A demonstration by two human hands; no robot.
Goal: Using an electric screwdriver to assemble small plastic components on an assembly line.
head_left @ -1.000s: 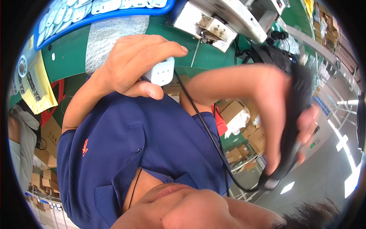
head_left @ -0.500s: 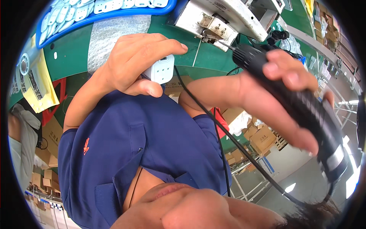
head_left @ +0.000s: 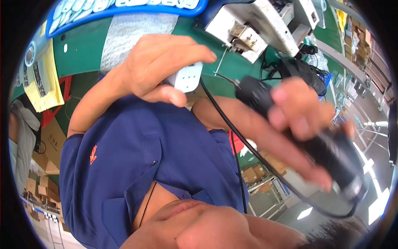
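The step in hand appears to be bringing a tool up to a small part: the left hand (head_left: 155, 68) grips a white casing (head_left: 188, 79) between thumb and fingers, its dotted face turned toward the right hand (head_left: 300, 108), which is wrapped around a black electric screwdriver (head_left: 319, 153). The thin bit (head_left: 226, 79) points back toward the left hand, near the casing but apart from it. The right hand is blurred, so whether a screw sits on the bit cannot be told. In my judgement, the next move calls for a steady left grip and the bit lined up squarely with a hole, with the black cord (head_left: 233, 129) kept clear between the hands

As for containers, a blue tray (head_left: 145, 9) lies beyond the left hand on the green table (head_left: 85, 54), filled with many similar pale casings (head_left: 99, 5); bubble wrap (head_left: 137, 31) lies between the two. Beyond the gap between the hands stands a metal machine (head_left: 236, 33), whose contents are too small to make out
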